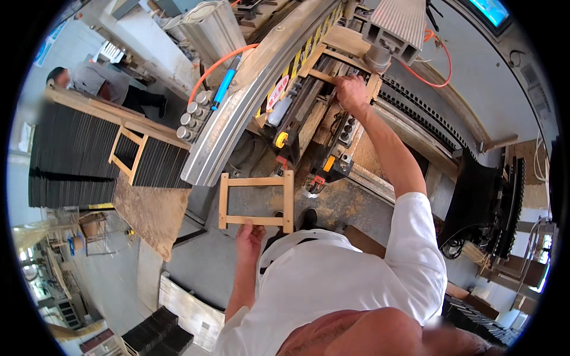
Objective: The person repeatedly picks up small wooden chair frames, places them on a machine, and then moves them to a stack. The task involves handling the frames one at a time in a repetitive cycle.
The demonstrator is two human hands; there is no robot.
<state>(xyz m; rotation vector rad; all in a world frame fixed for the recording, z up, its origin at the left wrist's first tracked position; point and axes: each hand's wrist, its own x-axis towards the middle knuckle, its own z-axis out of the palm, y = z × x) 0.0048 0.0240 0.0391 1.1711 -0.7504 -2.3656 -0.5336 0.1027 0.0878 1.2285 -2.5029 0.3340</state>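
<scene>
My left hand [249, 236] grips the lower rail of a small rectangular wooden frame [256, 200], held out in front of my body. My right hand [351, 94] reaches far forward into the woodworking machine [309, 113] and rests its fingers on a wooden strip [322, 76] lying in the machine's bed. The fingers are curled over that strip. My white shirt fills the lower middle of the view.
A long grey metal guard rail [237, 107] with an orange hose runs diagonally. Stacks of dark sheets [77, 160] with another wooden frame [127, 153] on top stand at the left. A person [95, 80] crouches at far left. Sawdust covers the floor.
</scene>
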